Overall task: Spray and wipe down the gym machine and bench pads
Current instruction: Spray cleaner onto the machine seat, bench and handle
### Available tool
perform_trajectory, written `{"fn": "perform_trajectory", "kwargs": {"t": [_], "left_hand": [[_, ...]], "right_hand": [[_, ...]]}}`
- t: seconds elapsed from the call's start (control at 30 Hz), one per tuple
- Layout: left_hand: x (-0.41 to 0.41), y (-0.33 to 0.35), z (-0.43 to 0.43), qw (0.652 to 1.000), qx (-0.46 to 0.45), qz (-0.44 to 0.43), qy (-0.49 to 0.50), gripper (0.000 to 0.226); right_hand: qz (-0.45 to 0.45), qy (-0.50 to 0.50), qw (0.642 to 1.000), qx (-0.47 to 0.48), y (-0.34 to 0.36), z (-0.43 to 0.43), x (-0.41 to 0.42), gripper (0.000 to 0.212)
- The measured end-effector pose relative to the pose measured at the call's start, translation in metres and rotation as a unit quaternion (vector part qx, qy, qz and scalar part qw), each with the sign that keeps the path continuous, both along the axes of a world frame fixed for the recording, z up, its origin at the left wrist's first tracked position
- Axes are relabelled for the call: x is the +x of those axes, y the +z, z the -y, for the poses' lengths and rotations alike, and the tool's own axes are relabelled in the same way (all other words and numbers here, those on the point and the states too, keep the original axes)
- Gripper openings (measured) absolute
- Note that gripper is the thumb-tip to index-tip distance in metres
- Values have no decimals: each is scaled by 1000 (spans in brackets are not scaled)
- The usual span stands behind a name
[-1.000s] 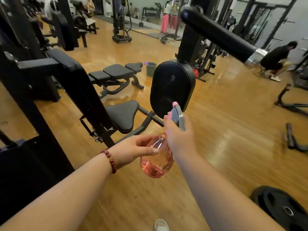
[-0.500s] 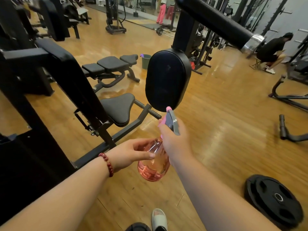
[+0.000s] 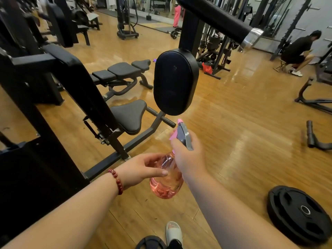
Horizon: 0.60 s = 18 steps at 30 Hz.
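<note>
My right hand (image 3: 188, 155) grips the neck of a pink spray bottle (image 3: 166, 184) with a grey trigger head and pink nozzle pointing up toward the black oval pad (image 3: 175, 81) of the gym machine. My left hand (image 3: 142, 168), with a red bead bracelet on the wrist, holds the bottle's round body from the left side, thumb against it. Just left of the oval pad is the machine's black seat pad (image 3: 131, 115) and its slanted back pad (image 3: 71, 69). No cloth is in view.
A flat bench (image 3: 122, 71) with three black pads stands behind the seat. A black weight plate (image 3: 298, 214) lies on the wooden floor at lower right. A padded arm (image 3: 215, 15) crosses overhead. A person (image 3: 298, 49) sits at far right. My shoe (image 3: 173, 232) shows at the bottom.
The view has tilted down a little and drawn slightly closer to the oval pad. Both hands keep the same hold on the bottle.
</note>
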<state>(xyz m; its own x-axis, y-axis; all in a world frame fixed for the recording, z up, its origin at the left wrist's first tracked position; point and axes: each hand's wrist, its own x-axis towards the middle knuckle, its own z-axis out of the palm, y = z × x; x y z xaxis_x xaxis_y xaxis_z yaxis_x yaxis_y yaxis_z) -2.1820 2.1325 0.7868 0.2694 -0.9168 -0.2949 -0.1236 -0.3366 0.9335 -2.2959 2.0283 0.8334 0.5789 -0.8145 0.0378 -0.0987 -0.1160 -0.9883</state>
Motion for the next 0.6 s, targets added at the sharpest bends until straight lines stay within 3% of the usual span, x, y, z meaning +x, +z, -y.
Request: {"fn": "perform_trajectory", "kwargs": {"t": [0.2,0.37,0.6], "left_hand": [[-10,28,5,999,-47,12,21,57],[-17,36,4,998,-48,36,16,66],[-35,35,-2,998,-55,38,10,52]], "right_hand": [[54,-10,998,-33,28,0,-6,15],[60,-17,998,-26,38,-4,-17,24],[75,-14,997,-12,30,-5,-32,8]]}}
